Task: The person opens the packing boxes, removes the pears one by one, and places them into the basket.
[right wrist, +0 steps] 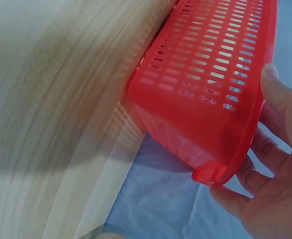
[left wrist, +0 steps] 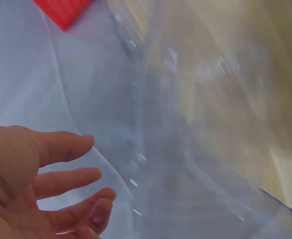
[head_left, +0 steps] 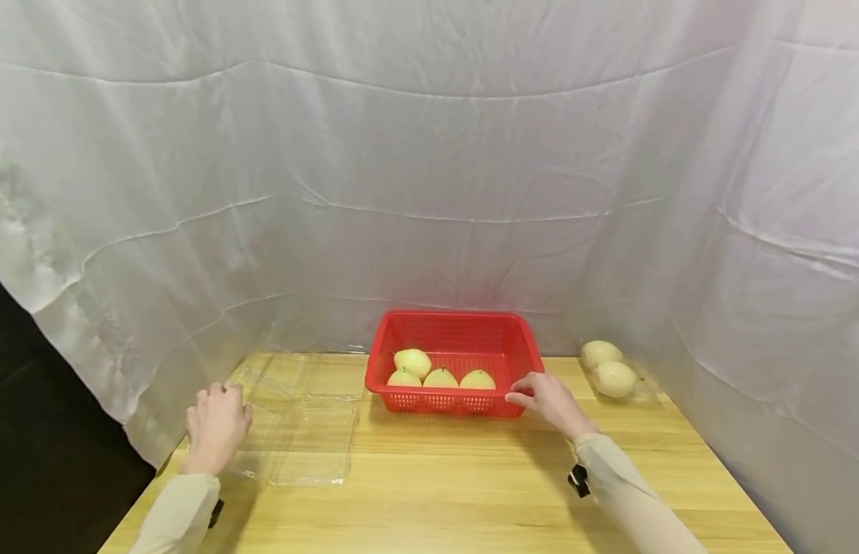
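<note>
A red plastic basket (head_left: pixel 439 403) with slotted walls stands at the back middle of the table, several pale yellow pears (head_left: pixel 441 378) gathered in its left front part. My right hand (head_left: pixel 552 400) grips the basket's right front corner; in the right wrist view the thumb (right wrist: pixel 271 82) lies on the rim's outer side and the fingertips pass behind the rim. At the left, my left hand (head_left: pixel 218 422) is beside clear plastic clamshell boxes (head_left: pixel 314 446). The left wrist view shows its fingers (left wrist: pixel 68 181) spread and relaxed, holding nothing, next to blurred clear plastic (left wrist: pixel 215 94).
Two more pears (head_left: pixel 614 379) sit in a clear plastic box at the table's back right. The clear boxes at the left lie with lids folded back, one row behind another. Grey-white cloth (head_left: pixel 464 169) hangs close behind and beside the wooden table (head_left: pixel 457 485).
</note>
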Demonstrator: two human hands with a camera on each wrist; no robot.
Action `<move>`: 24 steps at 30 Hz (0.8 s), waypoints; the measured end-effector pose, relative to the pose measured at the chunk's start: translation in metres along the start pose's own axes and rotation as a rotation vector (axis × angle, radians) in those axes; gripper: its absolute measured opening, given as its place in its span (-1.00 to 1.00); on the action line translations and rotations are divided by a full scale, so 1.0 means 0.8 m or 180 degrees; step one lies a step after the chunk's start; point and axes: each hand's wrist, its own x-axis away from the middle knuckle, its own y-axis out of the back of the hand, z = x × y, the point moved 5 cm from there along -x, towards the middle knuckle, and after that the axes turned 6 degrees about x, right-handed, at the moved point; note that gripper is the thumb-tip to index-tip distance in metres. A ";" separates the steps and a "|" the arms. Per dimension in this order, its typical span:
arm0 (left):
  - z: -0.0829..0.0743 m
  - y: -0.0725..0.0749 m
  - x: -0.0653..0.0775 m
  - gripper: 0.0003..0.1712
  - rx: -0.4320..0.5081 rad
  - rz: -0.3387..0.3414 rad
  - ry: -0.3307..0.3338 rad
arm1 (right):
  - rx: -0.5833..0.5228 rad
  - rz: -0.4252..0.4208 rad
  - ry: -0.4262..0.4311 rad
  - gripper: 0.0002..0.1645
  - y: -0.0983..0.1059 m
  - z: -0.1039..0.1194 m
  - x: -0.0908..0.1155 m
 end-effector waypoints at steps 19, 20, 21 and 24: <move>-0.131 -0.079 0.000 -0.63 0.0863 0.0682 -0.0828 | 0.0046 0.0133 -0.0153 -0.87 0.000 0.004 0.001; -0.137 -0.083 0.000 -0.63 0.0908 0.0685 -0.0890 | 0.0040 0.0118 -0.0143 -0.87 0.000 0.003 0.002; -0.142 -0.086 0.000 -0.64 0.0973 0.0683 -0.0954 | 0.0036 0.0091 -0.0132 -0.86 -0.001 0.002 0.002; -0.155 -0.093 -0.002 -0.63 0.1193 0.0629 -0.1087 | 0.0014 -0.0056 -0.0120 -0.83 0.000 -0.003 0.003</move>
